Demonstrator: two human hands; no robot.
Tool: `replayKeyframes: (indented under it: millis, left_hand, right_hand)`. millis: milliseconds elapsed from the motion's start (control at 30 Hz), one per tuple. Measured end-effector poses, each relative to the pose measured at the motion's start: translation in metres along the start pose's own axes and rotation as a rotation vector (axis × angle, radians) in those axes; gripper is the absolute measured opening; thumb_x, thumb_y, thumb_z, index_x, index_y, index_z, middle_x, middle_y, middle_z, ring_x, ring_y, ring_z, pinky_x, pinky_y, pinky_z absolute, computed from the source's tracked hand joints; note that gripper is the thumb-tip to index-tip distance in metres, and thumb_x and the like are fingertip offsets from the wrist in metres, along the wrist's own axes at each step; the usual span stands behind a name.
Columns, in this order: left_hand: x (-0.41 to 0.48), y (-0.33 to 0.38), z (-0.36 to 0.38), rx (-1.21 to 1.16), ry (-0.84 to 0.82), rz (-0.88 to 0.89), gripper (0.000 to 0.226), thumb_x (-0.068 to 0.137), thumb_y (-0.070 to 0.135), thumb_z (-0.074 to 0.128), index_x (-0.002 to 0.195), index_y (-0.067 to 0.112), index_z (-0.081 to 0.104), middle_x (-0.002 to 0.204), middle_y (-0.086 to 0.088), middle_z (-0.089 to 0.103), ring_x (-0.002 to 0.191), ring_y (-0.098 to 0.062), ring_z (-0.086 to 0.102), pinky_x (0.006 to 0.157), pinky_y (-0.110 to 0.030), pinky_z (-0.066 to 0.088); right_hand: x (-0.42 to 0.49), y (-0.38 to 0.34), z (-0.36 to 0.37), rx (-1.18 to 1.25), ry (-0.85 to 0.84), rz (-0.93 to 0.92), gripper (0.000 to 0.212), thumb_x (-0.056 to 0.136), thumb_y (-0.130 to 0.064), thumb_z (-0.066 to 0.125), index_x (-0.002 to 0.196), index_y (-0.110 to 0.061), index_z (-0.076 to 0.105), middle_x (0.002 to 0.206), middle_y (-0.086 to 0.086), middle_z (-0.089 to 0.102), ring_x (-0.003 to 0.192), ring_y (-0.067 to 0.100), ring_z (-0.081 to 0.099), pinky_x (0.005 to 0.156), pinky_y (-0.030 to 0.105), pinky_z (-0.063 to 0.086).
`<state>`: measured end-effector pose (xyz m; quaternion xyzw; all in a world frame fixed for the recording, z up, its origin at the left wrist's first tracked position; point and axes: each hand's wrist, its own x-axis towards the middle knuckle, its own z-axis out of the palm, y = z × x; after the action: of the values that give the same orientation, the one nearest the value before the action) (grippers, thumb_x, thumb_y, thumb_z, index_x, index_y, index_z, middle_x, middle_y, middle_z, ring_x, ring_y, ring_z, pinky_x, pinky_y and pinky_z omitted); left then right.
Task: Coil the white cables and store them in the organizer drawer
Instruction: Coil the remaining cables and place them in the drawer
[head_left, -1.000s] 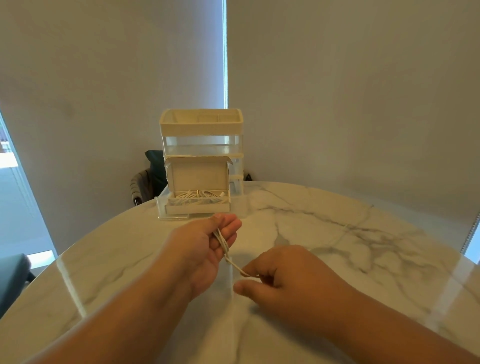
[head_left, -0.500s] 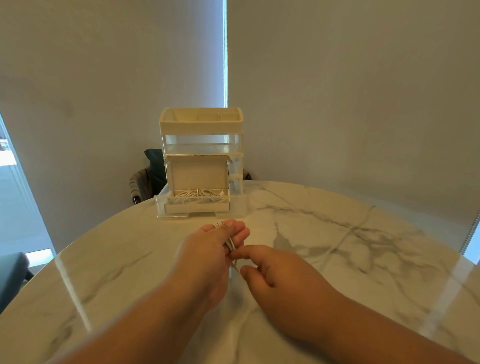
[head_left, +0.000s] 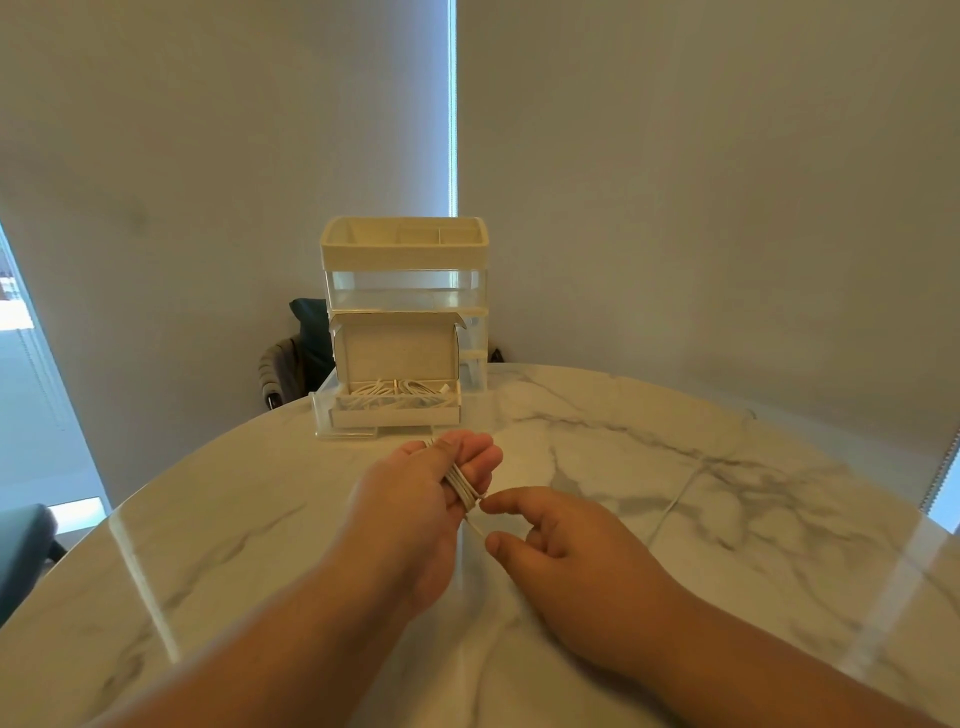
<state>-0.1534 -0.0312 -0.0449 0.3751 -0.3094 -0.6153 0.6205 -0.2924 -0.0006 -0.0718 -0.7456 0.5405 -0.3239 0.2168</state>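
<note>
White cable (head_left: 461, 486) is held looped round the gripping left hand (head_left: 415, 509) above the desk (head_left: 727, 597), its tail pinched by the right hand (head_left: 566, 545); winding seems unfinished, with further wraps needed before the open drawer (head_left: 395, 414).

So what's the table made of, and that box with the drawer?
The table looks like polished marble, or a marble-look top: white with grey veins and shiny reflections. The organizer seems plastic: matte cream top tray, see-through clear walls below.

The left hand (head_left: 415, 499) hides most of the coiled cable (head_left: 462, 486).
</note>
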Motion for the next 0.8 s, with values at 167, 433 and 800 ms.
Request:
replayKeyframes:
  millis: [167,433,800]
  left_hand:
    - [0.001,-0.005,-0.001,-0.021,0.022,-0.015,0.016,0.100,0.009,0.051,0.107,-0.001,0.060,0.101,-0.016,0.075,0.088,-0.020,0.075,0.082,-0.030,0.054]
    - [0.002,-0.017,-0.004,0.425,-0.085,0.020,0.010,0.089,0.008,0.068,0.095,0.000,0.070,0.085,-0.006,0.075,0.077,-0.015,0.071,0.065,-0.023,0.054]
    - [-0.010,-0.014,0.001,0.774,-0.396,-0.173,0.014,0.083,0.000,0.061,0.070,0.004,0.058,0.070,-0.008,0.057,0.057,-0.005,0.058,0.067,-0.019,0.046]
  right_hand:
    - [-0.003,-0.008,0.000,-0.089,-0.059,-0.044,0.033,0.094,-0.045,0.055,0.125,-0.037,0.061,0.060,-0.014,0.055,0.059,-0.003,0.052,0.056,0.013,0.035]
    - [-0.008,-0.018,-0.016,-0.337,-0.018,-0.138,0.012,0.087,-0.032,0.058,0.098,-0.035,0.064,0.075,-0.019,0.051,0.074,0.000,0.048,0.063,0.009,0.034]
    - [-0.001,-0.006,-0.033,-0.304,0.045,-0.318,0.014,0.078,-0.034,0.062,0.077,-0.020,0.065,0.071,-0.007,0.065,0.072,0.009,0.058,0.068,0.034,0.049]
